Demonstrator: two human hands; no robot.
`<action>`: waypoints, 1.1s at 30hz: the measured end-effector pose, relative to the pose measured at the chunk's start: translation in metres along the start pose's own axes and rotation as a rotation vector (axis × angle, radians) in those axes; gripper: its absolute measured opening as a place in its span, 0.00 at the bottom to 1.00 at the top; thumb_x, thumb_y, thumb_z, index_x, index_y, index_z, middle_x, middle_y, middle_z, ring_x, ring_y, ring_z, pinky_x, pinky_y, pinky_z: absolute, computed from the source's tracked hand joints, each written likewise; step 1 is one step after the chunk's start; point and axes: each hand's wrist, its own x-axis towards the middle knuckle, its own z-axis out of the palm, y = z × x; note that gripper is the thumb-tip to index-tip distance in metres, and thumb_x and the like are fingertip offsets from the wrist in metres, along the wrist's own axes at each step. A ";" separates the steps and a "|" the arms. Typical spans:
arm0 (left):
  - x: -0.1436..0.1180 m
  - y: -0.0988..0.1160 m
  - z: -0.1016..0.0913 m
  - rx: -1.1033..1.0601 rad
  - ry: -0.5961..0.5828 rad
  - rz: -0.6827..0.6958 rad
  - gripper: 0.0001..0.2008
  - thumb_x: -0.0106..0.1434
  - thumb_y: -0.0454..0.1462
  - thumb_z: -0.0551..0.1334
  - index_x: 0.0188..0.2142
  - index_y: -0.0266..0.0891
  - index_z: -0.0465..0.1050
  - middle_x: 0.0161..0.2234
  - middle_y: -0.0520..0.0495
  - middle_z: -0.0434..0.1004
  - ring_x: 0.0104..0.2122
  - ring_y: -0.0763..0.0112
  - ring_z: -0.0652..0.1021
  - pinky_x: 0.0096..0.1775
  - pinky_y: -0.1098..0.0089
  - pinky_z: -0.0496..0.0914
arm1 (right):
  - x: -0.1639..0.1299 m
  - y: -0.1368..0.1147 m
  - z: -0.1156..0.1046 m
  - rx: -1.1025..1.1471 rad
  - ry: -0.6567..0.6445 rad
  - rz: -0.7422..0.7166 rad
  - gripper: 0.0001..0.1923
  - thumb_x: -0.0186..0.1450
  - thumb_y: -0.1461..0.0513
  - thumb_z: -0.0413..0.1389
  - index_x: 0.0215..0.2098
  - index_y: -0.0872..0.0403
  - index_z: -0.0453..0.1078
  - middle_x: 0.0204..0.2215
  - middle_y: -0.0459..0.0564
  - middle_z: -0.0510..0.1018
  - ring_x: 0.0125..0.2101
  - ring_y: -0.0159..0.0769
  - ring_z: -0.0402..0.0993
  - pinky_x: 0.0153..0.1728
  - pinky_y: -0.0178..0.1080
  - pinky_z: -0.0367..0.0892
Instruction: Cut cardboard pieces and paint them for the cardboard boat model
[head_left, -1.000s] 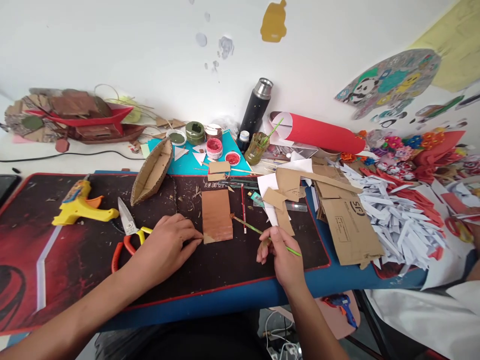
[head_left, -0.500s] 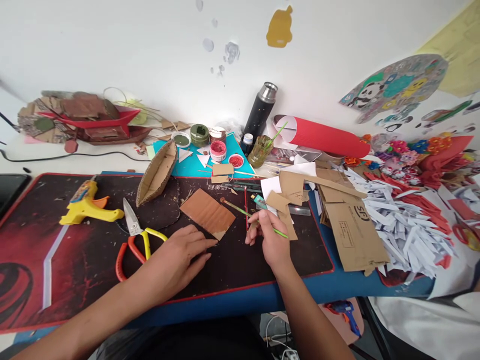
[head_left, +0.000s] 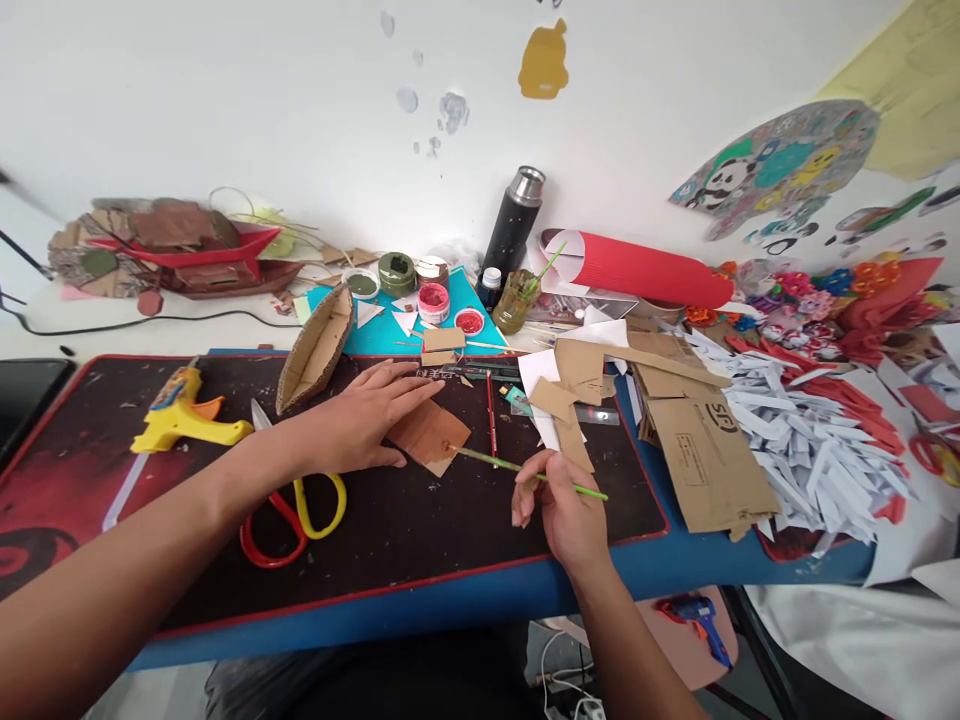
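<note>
My left hand (head_left: 367, 415) lies flat, palm down, on the left part of a brown painted cardboard piece (head_left: 433, 438) on the dark desk mat (head_left: 420, 530). My right hand (head_left: 566, 510) grips a thin green paintbrush (head_left: 525, 470) like a pen. The brush tip touches the right edge of the cardboard piece. A cardboard boat hull (head_left: 315, 348) sits just behind my left hand.
Scissors with red and yellow handles (head_left: 296, 500) and a yellow glue gun (head_left: 180, 415) lie left. Paint jars (head_left: 431, 295), a brush jar (head_left: 516, 300), a black flask (head_left: 514, 230) and a red paper roll (head_left: 637, 270) stand behind. Cardboard scraps (head_left: 697, 450) and paper strips (head_left: 810, 440) fill the right.
The cardboard piece was turned from upright to diagonal. My left hand moved from its lower left corner to rest flat on top of it. The brush tip came onto its right edge.
</note>
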 end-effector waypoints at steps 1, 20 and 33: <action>0.003 -0.001 -0.001 0.006 -0.002 -0.011 0.52 0.65 0.44 0.71 0.82 0.49 0.46 0.78 0.39 0.61 0.78 0.42 0.55 0.74 0.42 0.52 | 0.000 0.001 0.001 -0.004 0.000 0.009 0.29 0.73 0.38 0.62 0.32 0.54 0.78 0.15 0.44 0.74 0.16 0.35 0.76 0.17 0.34 0.67; -0.003 0.006 0.007 0.091 0.167 -0.174 0.43 0.69 0.51 0.69 0.77 0.42 0.59 0.68 0.34 0.75 0.70 0.38 0.66 0.72 0.41 0.56 | 0.012 0.006 0.014 -0.151 -0.004 0.022 0.30 0.73 0.36 0.61 0.31 0.53 0.78 0.19 0.46 0.77 0.19 0.35 0.77 0.19 0.33 0.68; -0.002 0.007 0.006 0.079 0.163 -0.184 0.43 0.68 0.51 0.71 0.77 0.41 0.61 0.67 0.33 0.76 0.71 0.37 0.66 0.72 0.39 0.56 | 0.006 0.005 0.006 -0.170 0.050 0.039 0.31 0.72 0.36 0.62 0.28 0.53 0.75 0.15 0.43 0.71 0.17 0.37 0.76 0.20 0.35 0.69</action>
